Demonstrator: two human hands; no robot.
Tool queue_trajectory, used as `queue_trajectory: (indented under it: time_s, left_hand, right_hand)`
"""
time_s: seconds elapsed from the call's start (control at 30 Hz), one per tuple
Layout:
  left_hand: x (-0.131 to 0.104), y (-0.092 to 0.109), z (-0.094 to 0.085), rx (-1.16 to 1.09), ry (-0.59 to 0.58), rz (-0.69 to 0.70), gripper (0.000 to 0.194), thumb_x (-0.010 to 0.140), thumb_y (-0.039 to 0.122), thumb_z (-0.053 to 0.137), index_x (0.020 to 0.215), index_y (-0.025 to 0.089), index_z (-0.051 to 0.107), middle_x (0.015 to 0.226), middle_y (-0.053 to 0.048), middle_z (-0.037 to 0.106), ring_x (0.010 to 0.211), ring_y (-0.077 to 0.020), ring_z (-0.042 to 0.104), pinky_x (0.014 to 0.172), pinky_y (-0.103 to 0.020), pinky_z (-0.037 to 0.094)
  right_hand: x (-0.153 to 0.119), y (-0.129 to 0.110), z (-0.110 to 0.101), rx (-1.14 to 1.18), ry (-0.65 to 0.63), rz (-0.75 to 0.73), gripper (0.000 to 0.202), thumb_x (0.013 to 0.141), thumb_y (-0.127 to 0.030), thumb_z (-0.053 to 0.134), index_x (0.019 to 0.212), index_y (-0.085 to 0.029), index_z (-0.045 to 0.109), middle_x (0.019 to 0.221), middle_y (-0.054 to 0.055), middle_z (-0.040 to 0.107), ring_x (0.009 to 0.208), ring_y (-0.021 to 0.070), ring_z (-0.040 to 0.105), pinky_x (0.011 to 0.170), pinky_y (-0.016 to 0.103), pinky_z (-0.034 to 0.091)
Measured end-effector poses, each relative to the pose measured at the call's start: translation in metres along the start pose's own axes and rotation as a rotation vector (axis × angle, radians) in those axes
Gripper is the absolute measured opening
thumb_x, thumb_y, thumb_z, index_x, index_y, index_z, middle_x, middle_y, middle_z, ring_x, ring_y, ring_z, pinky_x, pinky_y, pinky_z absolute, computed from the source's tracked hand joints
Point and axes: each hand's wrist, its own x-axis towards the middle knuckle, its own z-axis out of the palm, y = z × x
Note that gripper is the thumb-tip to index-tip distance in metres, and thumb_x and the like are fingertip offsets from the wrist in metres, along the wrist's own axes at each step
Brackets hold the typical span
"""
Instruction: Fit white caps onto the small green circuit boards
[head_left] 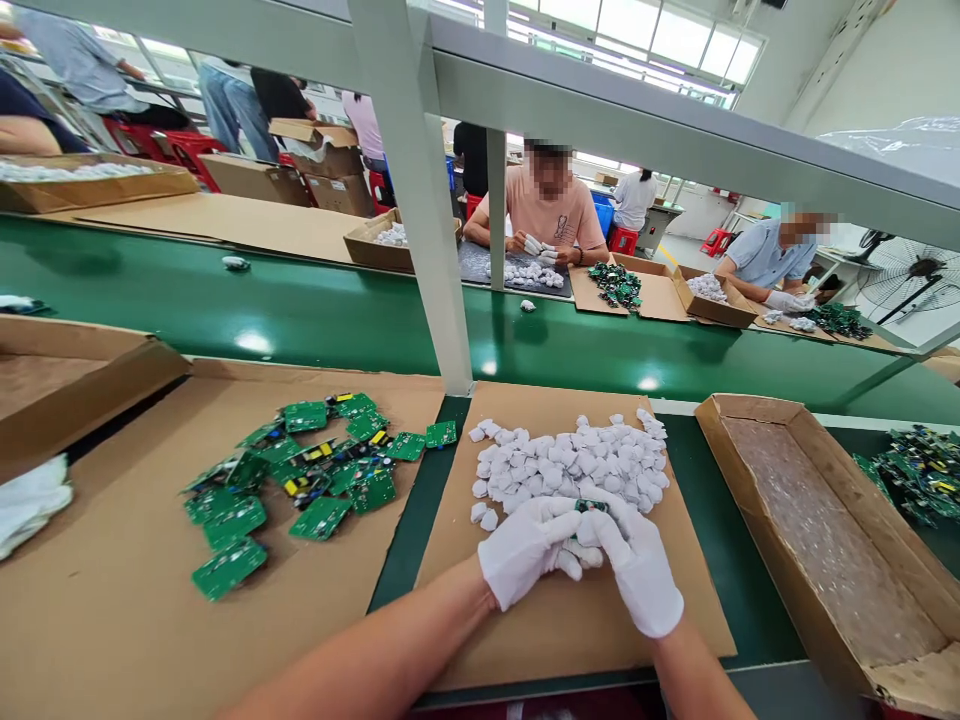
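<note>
Both my hands wear white gloves and meet over the right cardboard sheet [480, 620]. Between them is a small green circuit board [591, 506], mostly covered by fingers. My left hand [529, 545] grips its left side, with the fingers bent under it. My right hand [634, 555] closes on the board from the right, thumb across the front. Just beyond the hands lies a spread pile of small white pieces [574, 462]. Green circuit boards [234, 522] with yellow and black parts lie in a loose heap on the left cardboard [315, 620].
An open cardboard tray [832, 550] stands at the right, beside more circuit boards [922, 470]. Another tray [82, 385] and a white glove [31, 500] are at the left. A metal post [427, 230] rises before the green belt [337, 320]; people work across it.
</note>
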Motion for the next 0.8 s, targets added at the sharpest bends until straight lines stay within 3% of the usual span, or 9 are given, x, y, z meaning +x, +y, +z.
queue_trajectory:
  time_s: [0.13, 0.27, 0.47, 0.6, 0.67, 0.8]
  left_hand:
    - [0.0, 0.002, 0.002, 0.006, -0.054, 0.0, 0.031, 0.073, 0.04, 0.065, 0.08, 0.01, 0.062, 0.072, -0.007, 0.061, 0.066, -0.0128, 0.059, 0.053, -0.021, 0.048]
    - [0.001, 0.001, 0.003, 0.102, 0.0, 0.013, 0.029, 0.076, 0.038, 0.063, 0.083, 0.01, 0.06, 0.072, -0.006, 0.06, 0.064, -0.0118, 0.059, 0.052, -0.019, 0.046]
    - [-0.002, 0.0, 0.011, 0.002, -0.029, 0.06, 0.025, 0.078, 0.038, 0.061, 0.079, 0.013, 0.054, 0.071, -0.002, 0.057, 0.064, -0.0109, 0.057, 0.063, -0.025, 0.049]
    - [-0.003, 0.002, 0.011, 0.004, 0.035, 0.011, 0.026, 0.076, 0.038, 0.062, 0.078, 0.013, 0.054, 0.068, -0.003, 0.059, 0.059, -0.0109, 0.058, 0.058, -0.023, 0.048]
    - [-0.004, 0.002, 0.011, 0.003, 0.013, 0.007, 0.029, 0.078, 0.041, 0.06, 0.08, 0.013, 0.055, 0.07, -0.005, 0.062, 0.061, -0.0121, 0.06, 0.057, -0.022, 0.047]
    - [-0.003, 0.002, 0.013, 0.138, -0.049, 0.059, 0.034, 0.081, 0.045, 0.053, 0.081, 0.011, 0.059, 0.074, -0.01, 0.065, 0.064, -0.0124, 0.059, 0.054, -0.019, 0.046]
  right_hand:
    - [-0.001, 0.003, -0.002, -0.045, 0.006, -0.005, 0.036, 0.086, -0.041, 0.051, 0.114, -0.021, 0.062, 0.115, 0.005, 0.064, 0.108, 0.0215, 0.057, 0.093, 0.03, 0.046]
    - [-0.002, 0.003, -0.003, -0.078, -0.011, -0.068, 0.038, 0.089, -0.039, 0.046, 0.12, -0.02, 0.058, 0.114, 0.006, 0.064, 0.108, 0.0217, 0.057, 0.093, 0.032, 0.046]
    - [-0.005, 0.011, 0.007, -0.24, 0.03, -0.027, 0.05, 0.08, -0.032, 0.057, 0.127, -0.019, 0.049, 0.096, 0.006, 0.069, 0.076, 0.0182, 0.065, 0.069, 0.027, 0.055]
    - [-0.001, 0.01, 0.001, -0.196, -0.028, -0.053, 0.047, 0.081, -0.037, 0.056, 0.124, -0.018, 0.053, 0.105, 0.007, 0.067, 0.092, 0.0215, 0.063, 0.079, 0.031, 0.054]
    - [0.001, 0.006, -0.004, -0.135, -0.079, -0.055, 0.044, 0.085, -0.04, 0.051, 0.123, -0.02, 0.054, 0.113, 0.006, 0.064, 0.104, 0.0229, 0.059, 0.088, 0.034, 0.05]
    - [0.0, 0.004, -0.004, -0.094, -0.047, -0.013, 0.041, 0.088, -0.043, 0.048, 0.123, -0.023, 0.056, 0.111, 0.004, 0.066, 0.101, 0.0216, 0.06, 0.088, 0.033, 0.049]
